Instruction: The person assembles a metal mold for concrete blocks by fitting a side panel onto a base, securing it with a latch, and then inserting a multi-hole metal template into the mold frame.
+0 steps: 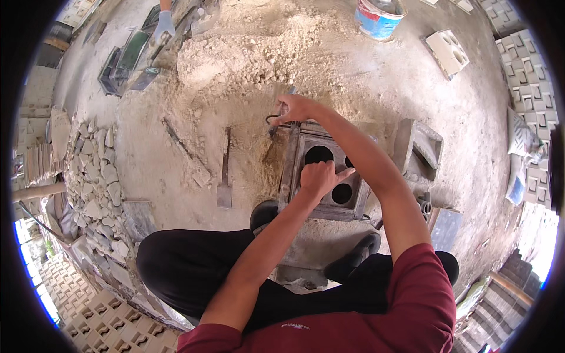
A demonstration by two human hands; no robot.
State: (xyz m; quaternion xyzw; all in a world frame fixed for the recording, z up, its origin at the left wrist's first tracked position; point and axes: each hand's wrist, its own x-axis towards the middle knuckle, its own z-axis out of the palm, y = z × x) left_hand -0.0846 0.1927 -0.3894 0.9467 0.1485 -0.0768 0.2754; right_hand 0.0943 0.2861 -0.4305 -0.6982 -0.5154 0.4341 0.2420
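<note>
A square metal block mould [288, 189] with round dark holes lies on the ground before my knees. My left hand [318, 178] is on its top at the upper left hole, fingers curled down and thumb stretched to the right; the fingertips are hidden. Crossing above it, my right arm reaches to the mould's far left corner. There my right hand [296, 109] is closed, beside a dark curved wire handle [272, 119]. A narrow tool-like piece [292, 90] shows just past the fingers; what the hand grips is not clear.
A heap of pale powder [235, 59] lies ahead. Left of the mould are a flat-bladed scraper [225, 176] and broken stone [94, 182]. A grey box-like mould [418, 150] stands to the right; a bucket [376, 20] is far off. Another person's gloved hand [165, 25] shows at upper left.
</note>
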